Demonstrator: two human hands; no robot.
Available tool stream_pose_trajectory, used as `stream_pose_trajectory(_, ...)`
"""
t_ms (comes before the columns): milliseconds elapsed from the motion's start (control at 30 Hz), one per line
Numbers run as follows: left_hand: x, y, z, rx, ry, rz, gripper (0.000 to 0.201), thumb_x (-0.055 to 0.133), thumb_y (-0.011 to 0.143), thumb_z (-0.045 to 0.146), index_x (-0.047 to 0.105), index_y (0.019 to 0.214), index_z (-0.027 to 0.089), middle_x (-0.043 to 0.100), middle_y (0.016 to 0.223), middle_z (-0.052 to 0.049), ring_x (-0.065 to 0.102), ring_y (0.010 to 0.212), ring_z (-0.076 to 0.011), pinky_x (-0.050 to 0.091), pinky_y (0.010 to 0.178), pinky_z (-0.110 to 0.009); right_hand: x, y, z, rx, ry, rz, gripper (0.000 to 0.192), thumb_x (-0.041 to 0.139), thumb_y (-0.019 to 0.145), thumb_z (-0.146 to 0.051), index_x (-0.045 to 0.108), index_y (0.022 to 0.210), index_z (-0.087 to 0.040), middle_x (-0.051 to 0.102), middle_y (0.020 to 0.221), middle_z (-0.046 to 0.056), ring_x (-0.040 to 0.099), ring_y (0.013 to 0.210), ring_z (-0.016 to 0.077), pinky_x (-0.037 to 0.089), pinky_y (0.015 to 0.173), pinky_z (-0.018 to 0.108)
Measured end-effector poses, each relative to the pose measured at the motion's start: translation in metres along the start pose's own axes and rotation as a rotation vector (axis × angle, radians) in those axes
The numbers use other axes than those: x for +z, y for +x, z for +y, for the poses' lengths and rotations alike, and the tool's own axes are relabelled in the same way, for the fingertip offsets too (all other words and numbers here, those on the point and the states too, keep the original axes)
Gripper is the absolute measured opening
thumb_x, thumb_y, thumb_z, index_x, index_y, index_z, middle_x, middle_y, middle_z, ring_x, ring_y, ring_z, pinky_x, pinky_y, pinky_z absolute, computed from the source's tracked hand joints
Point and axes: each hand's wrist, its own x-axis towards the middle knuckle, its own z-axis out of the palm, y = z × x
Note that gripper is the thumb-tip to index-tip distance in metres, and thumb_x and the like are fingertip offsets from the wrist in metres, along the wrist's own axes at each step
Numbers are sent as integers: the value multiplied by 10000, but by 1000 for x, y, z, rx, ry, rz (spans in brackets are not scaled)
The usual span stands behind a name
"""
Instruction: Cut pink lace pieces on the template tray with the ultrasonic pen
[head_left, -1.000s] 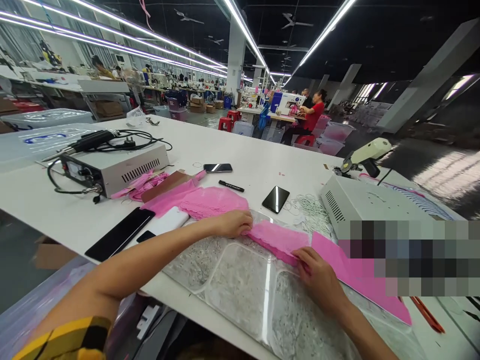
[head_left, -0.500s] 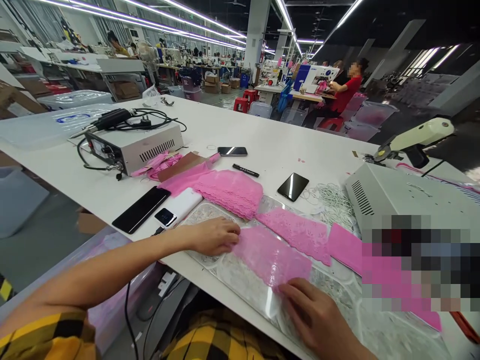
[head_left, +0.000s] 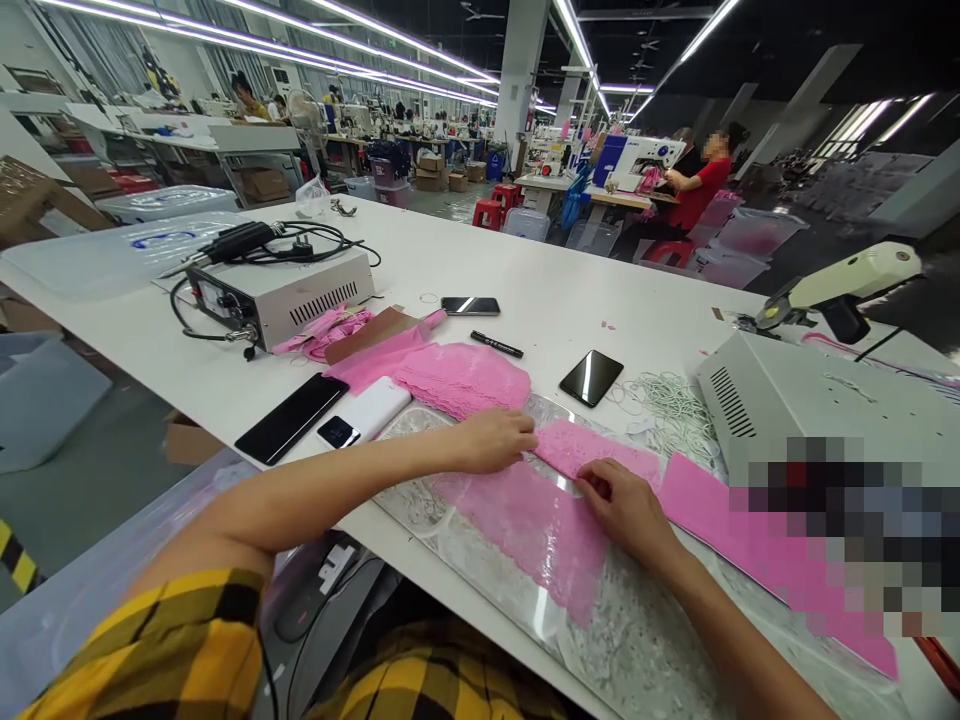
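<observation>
A pink lace piece (head_left: 525,525) lies flat on a clear plastic sheet (head_left: 637,640) at the near edge of the white table (head_left: 525,280). Just behind it lies a second pink lace piece (head_left: 596,450). My left hand (head_left: 491,440) pinches the left end of this second piece. My right hand (head_left: 626,510) has its fingertips on the piece's near edge, resting over the flat lace. A stack of pink lace (head_left: 461,378) sits to the left behind my left hand.
A grey control box (head_left: 281,295) with cables stands at the left, a white machine box (head_left: 817,400) at the right with a cream handheld tool (head_left: 840,280). Three phones (head_left: 591,377), a power bank (head_left: 364,415), a marker (head_left: 496,344) and elastic loops (head_left: 667,400) lie around. A person sews behind.
Both hands slid one lace piece toward me and laid it flat, then moved back up to the second piece behind it. The camera tilted down.
</observation>
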Motion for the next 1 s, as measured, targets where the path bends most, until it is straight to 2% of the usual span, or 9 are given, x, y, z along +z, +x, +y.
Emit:
stream_pose_trajectory(133,13,38,-2,31,20,-15,67,664,853,167,616,806,164,637,919,-71,589,826,-198,424,699,-313,-6,8,8,59,66,-60,303,496,793,-474,636,713,-217,649,671,28,552,595,170,427,567,303)
stream_pose_trajectory(300,25,57,13,42,52,-24,144,652,897,294,634,904,152,636,1015,-104,593,928,-237,443,757,-354,-14,14,6,124,170,-145,371,479,783,-530,556,621,-206,515,547,-14,441,524,131,351,510,272)
stream_pose_trajectory(400,29,61,16,24,74,-47,121,621,920,254,644,923,135,641,1024,-120,602,954,-246,462,790,-372,-16,16,3,157,228,-166,380,475,774,-545,486,589,-214,443,530,-30,384,515,117,316,496,264)
stream_pose_trajectory(500,30,65,8,-1,83,-80,118,569,949,191,649,888,129,653,984,-100,617,942,-218,489,833,-376,-16,17,2,180,268,-176,378,484,764,-538,423,567,-221,397,529,-38,346,514,108,290,487,257)
stream_pose_trajectory(633,25,72,-9,-18,68,-139,196,581,967,312,631,1032,133,650,1006,-49,635,875,-156,549,802,-348,-14,17,5,200,294,-183,361,487,750,-524,421,567,-220,386,536,-37,336,526,108,276,492,255)
stream_pose_trajectory(700,21,73,-9,-36,69,-140,192,563,976,309,630,1028,136,651,986,-44,632,843,-146,545,780,-329,-13,17,6,206,301,-182,349,486,743,-515,428,567,-219,392,538,-35,338,532,109,274,500,257)
stream_pose_trajectory(867,23,60,18,-33,85,-95,137,573,945,285,639,948,166,658,947,-59,614,893,-193,467,815,-322,-12,18,6,215,328,-173,331,500,719,-481,409,539,-218,393,533,-36,349,543,110,280,523,265)
stream_pose_trajectory(1000,34,53,33,-76,113,-90,142,603,916,263,638,945,128,655,982,-106,610,914,-233,439,822,-349,-12,18,6,238,353,-167,320,519,711,-455,399,534,-216,386,528,-41,338,538,104,277,522,266)
